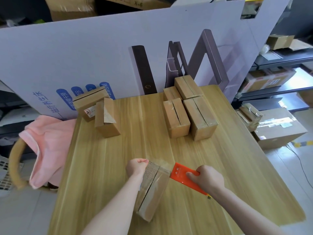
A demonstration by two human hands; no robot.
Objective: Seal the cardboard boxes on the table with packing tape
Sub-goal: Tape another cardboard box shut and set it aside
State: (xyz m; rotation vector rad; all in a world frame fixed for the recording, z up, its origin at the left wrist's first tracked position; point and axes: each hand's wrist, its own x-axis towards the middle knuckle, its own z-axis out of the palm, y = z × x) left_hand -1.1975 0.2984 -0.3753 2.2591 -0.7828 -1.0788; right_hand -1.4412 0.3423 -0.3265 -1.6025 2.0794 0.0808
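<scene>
The left hand [136, 167] clamps the far end of the box [152, 189], steadying it. Just right of it, the right hand [205, 179] grips the orange tape dispenser [180, 172] against the box's edge (likely to tape its seam). The other boxes [179, 116] wait well beyond both hands.
</scene>
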